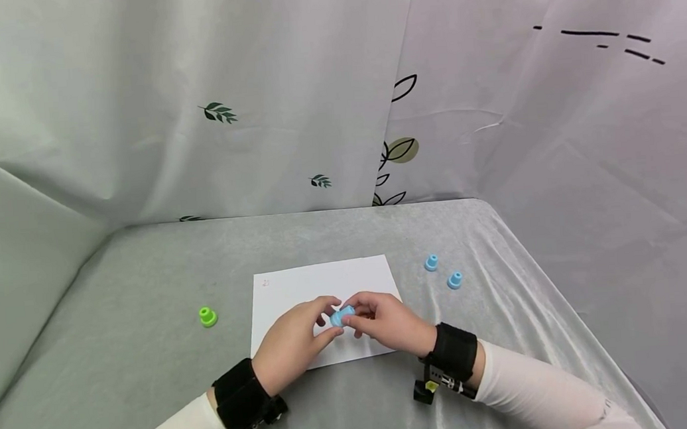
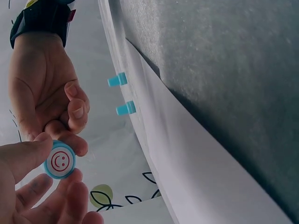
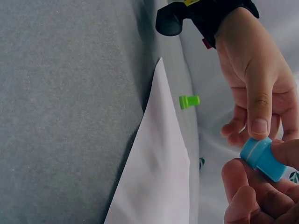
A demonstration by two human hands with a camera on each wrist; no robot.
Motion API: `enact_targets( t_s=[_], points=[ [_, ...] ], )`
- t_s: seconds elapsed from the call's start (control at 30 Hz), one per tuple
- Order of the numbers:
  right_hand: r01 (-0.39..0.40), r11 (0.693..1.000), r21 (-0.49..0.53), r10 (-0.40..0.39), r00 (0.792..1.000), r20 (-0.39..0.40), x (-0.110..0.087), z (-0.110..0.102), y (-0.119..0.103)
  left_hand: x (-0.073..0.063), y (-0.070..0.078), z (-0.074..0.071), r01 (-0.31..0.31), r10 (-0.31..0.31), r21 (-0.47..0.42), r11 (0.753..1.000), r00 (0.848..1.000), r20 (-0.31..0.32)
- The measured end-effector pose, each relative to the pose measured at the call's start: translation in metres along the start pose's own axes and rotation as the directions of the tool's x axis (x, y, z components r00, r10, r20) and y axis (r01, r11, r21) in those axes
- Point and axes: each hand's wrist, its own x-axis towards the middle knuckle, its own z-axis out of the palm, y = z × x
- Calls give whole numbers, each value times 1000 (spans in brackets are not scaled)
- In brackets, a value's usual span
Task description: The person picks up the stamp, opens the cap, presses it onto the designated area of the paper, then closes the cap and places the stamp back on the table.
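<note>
Over the white paper (image 1: 300, 280) both hands meet at a small blue stamp (image 1: 337, 317). Its round end shows a red smiley on white, facing the left wrist camera. My right hand (image 1: 393, 322) pinches the stamp's narrower body between thumb and fingers. At the wide end, my left hand (image 1: 289, 341) has its thumb on the rim, as the right wrist view shows, with its fingers bent around the opposite side. The stamp lies tilted on its side in the fingers, raised above the paper.
Two more blue stamps, one farther back (image 1: 431, 263) and one nearer (image 1: 455, 280), stand right of the paper. A green stamp (image 1: 208, 317) stands to its left. A small red mark (image 1: 266, 283) is at the paper's far left corner. Grey cloth (image 1: 144, 275) covers the table.
</note>
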Motion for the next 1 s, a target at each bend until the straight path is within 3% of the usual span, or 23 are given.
enact_targets(
  t_s=[0.3, 0.47, 0.6, 0.87, 1.0],
  points=[
    [74, 994, -83, -72, 997, 23, -2, -1, -1, -1, -2, -4, -29, 30, -3, 1000, 1000, 10],
    [142, 981, -131, -138, 990, 37, -1, -2, 0, -2, -4, -6, -15, 14, 23, 1000, 1000, 19],
    [144, 977, -154, -142, 990, 25, -2, -4, 1, -4, -7, -8, -4, 3, 35, 999, 1000, 30],
    [116, 980, -160, -118, 993, 3, -4, -6, 4, -10, -22, -14, -57, 66, 138, 989, 996, -58],
    [108, 981, -162, -109, 994, -3, -5, -7, 7, -14, -32, -20, -42, 58, 169, 985, 995, -85]
  ],
)
